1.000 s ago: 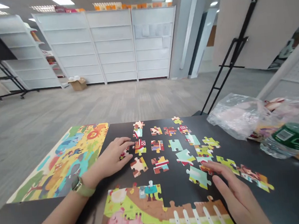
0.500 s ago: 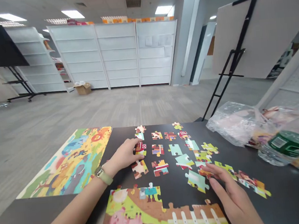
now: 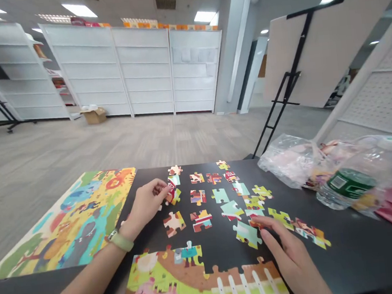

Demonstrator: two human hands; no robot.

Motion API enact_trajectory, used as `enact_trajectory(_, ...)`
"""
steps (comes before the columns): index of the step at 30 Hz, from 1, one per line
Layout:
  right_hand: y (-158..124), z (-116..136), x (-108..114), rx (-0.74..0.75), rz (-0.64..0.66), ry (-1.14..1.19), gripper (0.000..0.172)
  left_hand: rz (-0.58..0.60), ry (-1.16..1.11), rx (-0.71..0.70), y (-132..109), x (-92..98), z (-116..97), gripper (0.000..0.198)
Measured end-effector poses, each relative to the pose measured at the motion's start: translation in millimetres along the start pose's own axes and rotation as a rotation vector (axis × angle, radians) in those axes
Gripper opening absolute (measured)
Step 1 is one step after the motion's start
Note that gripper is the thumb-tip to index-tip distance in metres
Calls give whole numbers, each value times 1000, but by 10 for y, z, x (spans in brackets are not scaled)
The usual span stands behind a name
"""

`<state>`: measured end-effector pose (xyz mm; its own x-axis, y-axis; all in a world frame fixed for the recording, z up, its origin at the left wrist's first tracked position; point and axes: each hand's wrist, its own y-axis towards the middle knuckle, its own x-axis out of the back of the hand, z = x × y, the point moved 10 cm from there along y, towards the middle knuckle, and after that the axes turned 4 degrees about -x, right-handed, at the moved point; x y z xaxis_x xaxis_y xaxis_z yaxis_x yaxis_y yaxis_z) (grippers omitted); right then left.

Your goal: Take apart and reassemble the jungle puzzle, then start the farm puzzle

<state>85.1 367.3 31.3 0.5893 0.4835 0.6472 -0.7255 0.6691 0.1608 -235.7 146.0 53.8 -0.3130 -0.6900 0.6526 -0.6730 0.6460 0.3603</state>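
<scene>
The left hand [image 3: 143, 206] has moved up and now pinches a red-and-yellow puzzle piece [image 3: 171, 193] at twelve o'clock. The open right hand [image 3: 290, 258] touches loose pieces [image 3: 248, 234] at eleven o'clock. A farm puzzle [image 3: 201, 276] lies close on the black table [image 3: 358, 251]. At two o'clock, a plastic bottle's [image 3: 335, 193] green label [image 3: 350, 184] shows a barcode. White shelves [image 3: 143, 69] stand far off across grey carpet [image 3: 112, 141].

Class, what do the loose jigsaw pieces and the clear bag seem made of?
The loose jigsaw pieces look like matte printed card, going by their dull faces; thickness is unclear. The clear bag looks like thin plastic film: glossy, crinkled, see-through.
</scene>
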Motion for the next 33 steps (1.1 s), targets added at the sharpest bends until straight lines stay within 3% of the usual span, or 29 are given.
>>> enact_trajectory(3, 3, 33, 1, 18, -3, -9, 37, -17, -15, 33, -14, 10, 28, 33)
enact_trajectory(9, 7, 91, 4, 39, -4, -9, 34, 70, 58, -5, -18, -71, -13, 21)
enact_trajectory(18, -16, 148, 27, 70, -8, 5, 30, 176, 202, -131, -1, -124, 81, 31)
enact_trajectory(26, -47, 254, 74, 100, -37, 29, 26, 213, 264, -198, -24, -199, 17, 33)
enact_trajectory(33, -53, 245, 151, 68, -117, 1, 35, 234, 251, -195, -37, -216, 27, 35)
